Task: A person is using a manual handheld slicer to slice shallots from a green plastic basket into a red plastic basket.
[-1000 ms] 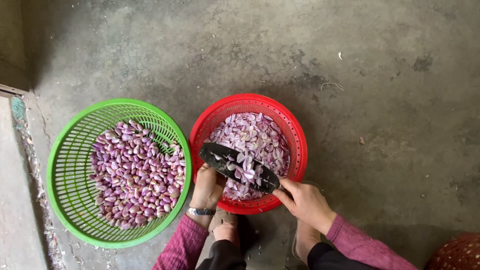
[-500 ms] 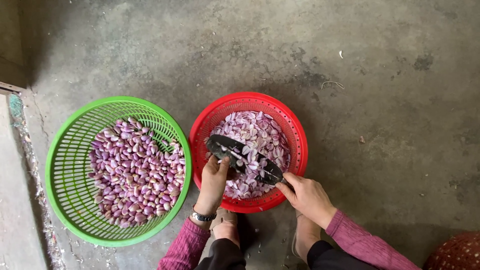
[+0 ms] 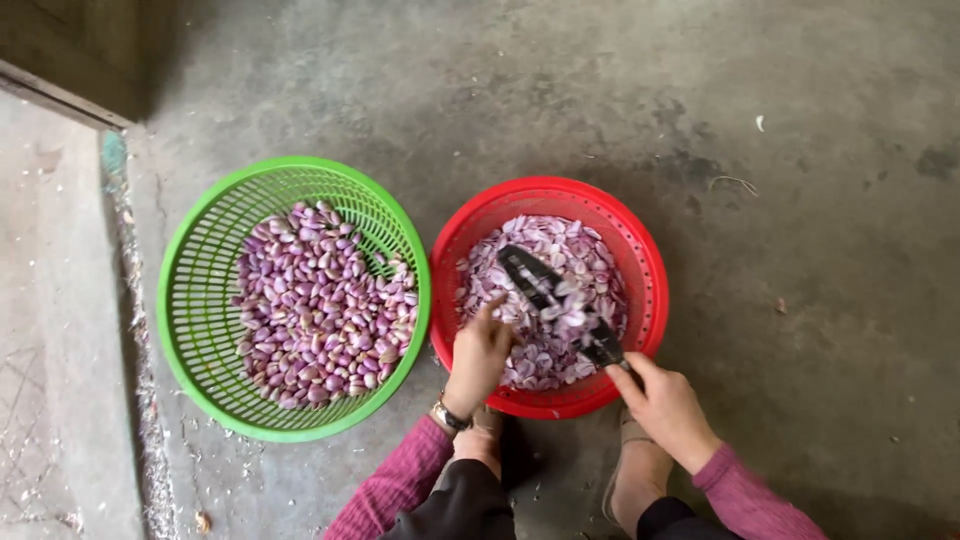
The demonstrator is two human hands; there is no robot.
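Right hand gripping dark, blurred knife, perhaps, over red basket

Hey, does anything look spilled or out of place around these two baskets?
Mostly tidy. A few pale scraps lie loose on the concrete floor, one up right, beyond the red basket. The green basket sits upright, cloves inside.

Soft daylight, dim top-left corner, slight motion blur.

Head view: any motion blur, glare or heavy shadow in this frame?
Head view: the dark tool over the red basket and the skins on it smear with motion; the right hand holds its handle. Soft, even light, no glare; the top left corner is dark.
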